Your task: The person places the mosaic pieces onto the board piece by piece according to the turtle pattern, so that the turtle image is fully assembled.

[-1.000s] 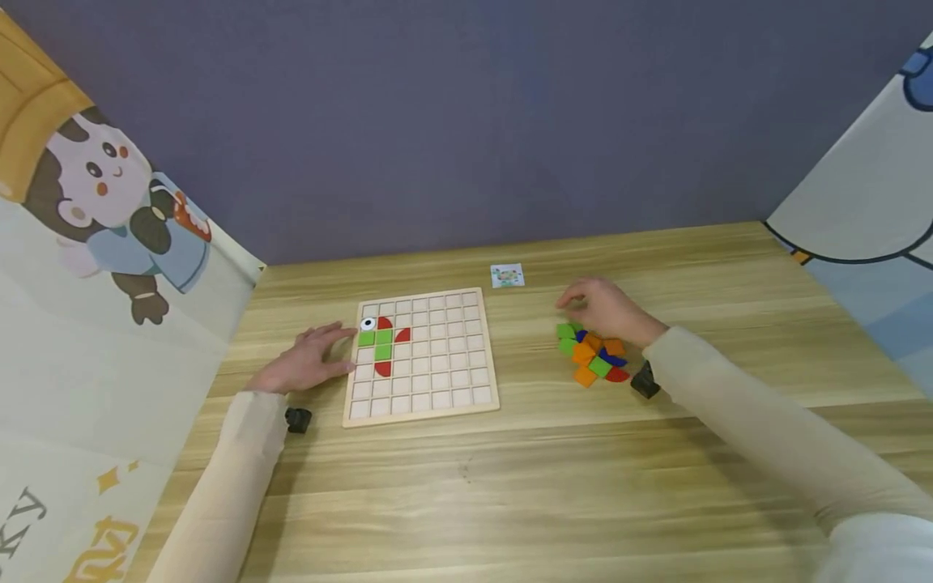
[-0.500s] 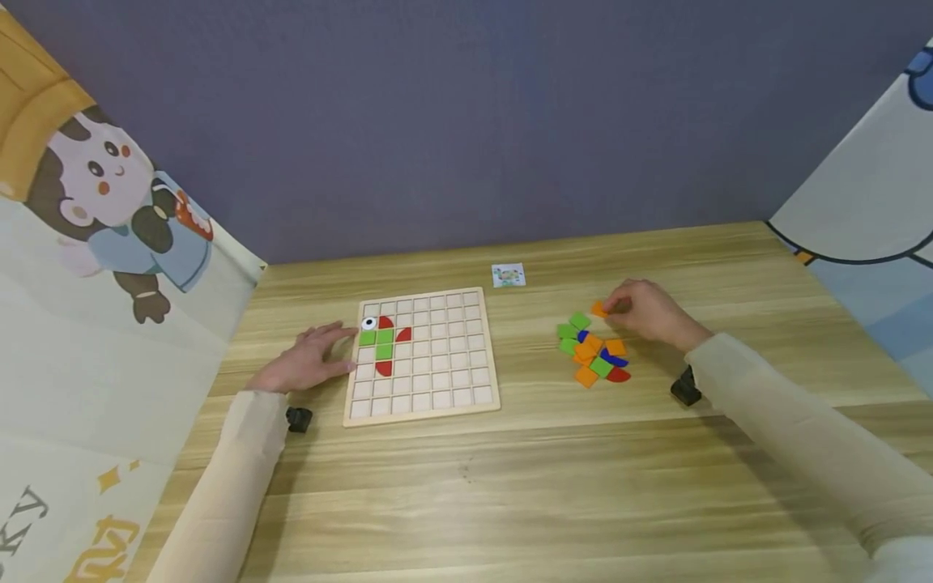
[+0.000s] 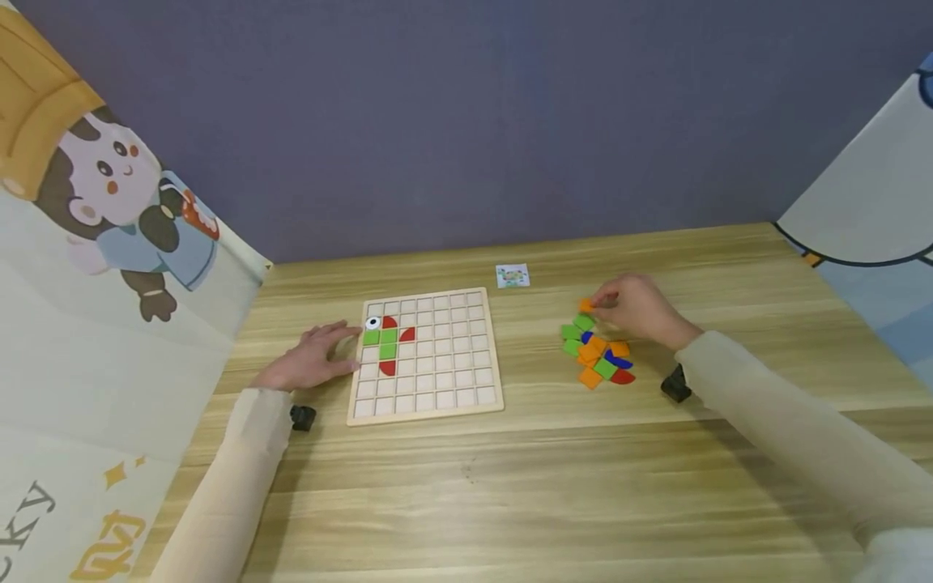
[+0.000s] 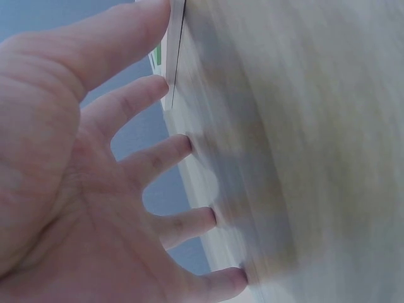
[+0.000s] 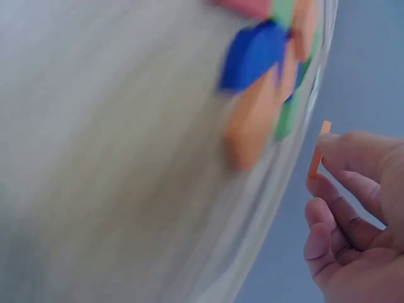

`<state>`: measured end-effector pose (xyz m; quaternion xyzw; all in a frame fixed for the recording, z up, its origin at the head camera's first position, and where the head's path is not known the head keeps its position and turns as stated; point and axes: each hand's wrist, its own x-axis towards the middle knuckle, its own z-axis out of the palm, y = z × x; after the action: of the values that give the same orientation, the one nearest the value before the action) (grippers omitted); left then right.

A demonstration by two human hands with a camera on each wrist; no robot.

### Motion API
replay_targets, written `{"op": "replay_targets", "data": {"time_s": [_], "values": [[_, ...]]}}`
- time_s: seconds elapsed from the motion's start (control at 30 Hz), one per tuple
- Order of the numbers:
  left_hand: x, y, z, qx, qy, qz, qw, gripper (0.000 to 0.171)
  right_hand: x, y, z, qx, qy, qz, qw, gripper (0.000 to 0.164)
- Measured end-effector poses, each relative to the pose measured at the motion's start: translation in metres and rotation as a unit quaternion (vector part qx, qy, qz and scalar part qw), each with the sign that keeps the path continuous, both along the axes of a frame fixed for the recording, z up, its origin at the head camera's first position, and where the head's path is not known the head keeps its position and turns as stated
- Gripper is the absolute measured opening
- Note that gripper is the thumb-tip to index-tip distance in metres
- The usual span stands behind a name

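Orange tile (image 3: 585, 305) in right hand (image 3: 640, 308), pile (image 3: 594, 353) beside, card (image 3: 513, 275) near

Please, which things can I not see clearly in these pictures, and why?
Card, head view: printed details too small.
Held orange piece, head view: partly covered by the right hand; right wrist view: edge-on, outline unclear.
Pile of pieces, head view: exact count hidden by overlaps.
Red piece, right wrist view: blurred, cut off by the top edge.
Grid board, left wrist view: mostly hidden by the left hand; top edge cuts it.
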<state>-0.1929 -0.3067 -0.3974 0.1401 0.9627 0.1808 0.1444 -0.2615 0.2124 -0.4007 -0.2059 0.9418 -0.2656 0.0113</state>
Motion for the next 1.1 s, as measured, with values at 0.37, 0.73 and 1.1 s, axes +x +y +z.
{"op": "replay_targets", "data": {"time_s": [0.37,0.73,1.1], "values": [[-0.002,0.002,-0.002,-0.002,0.001,0.007,1.0000,0.066,0.001,-0.081,0.020,-0.015,0.011,0.092,0.996,0.013],[-0.002,0.004,-0.001,-0.006,-0.002,0.020,0.9998,0.066,0.004,-0.162,0.026,-0.022,0.030,0.212,0.976,0.011],[-0.002,0.005,0.000,-0.007,-0.008,0.023,0.9997,0.067,0.018,-0.222,0.018,0.005,-0.004,0.248,0.969,0.010]]}}
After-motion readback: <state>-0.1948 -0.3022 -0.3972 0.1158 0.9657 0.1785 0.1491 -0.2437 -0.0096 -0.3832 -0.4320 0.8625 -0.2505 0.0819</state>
